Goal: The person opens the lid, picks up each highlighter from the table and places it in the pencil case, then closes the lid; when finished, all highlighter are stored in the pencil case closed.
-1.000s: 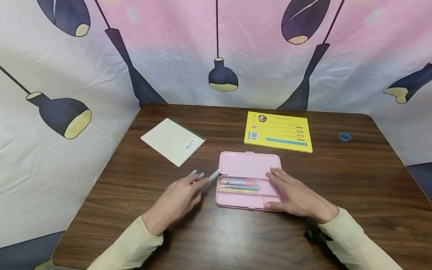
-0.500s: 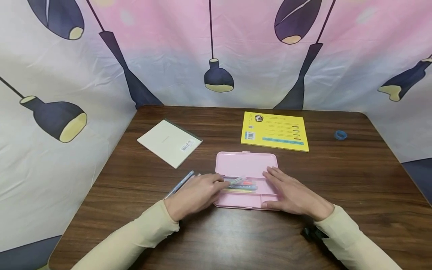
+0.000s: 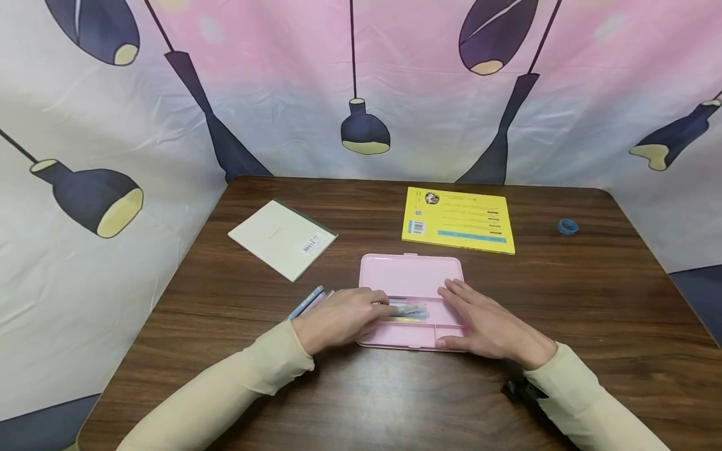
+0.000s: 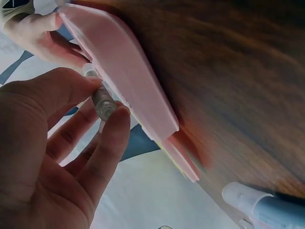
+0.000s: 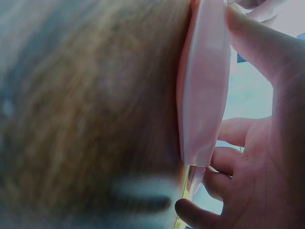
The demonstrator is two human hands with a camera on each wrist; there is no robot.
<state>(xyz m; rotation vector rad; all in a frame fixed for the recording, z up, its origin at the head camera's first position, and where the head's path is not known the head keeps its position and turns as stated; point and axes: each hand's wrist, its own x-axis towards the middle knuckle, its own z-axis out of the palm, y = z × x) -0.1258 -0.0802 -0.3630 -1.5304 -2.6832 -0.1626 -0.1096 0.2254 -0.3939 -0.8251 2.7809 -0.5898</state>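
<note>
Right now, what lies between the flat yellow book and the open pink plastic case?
Bare brown wood-grain tabletop separates the book and case in the head view.

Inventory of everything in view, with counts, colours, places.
pencil case: 1, pink, open at table centre
pens in case: several, exact count unclear, blue and yellow among them, long compartment
held pen: 1, translucent, over pencil case
loose pens: at least 2, blue and lilac, left of pencil case
notebook: 1, cream, far left
book: 1, yellow, behind pencil case
ring: 1, blue, far right
table: 1, brown wood-grain, under everything
backdrop: pink, white, blue-grey, dark lamp print, behind table
unclear object: 1, black, by right wrist
left hand: 1, bare, pinching held pen
right hand: 1, bare, on pencil case's right end
sleeves: 2, cream, both arms
</note>
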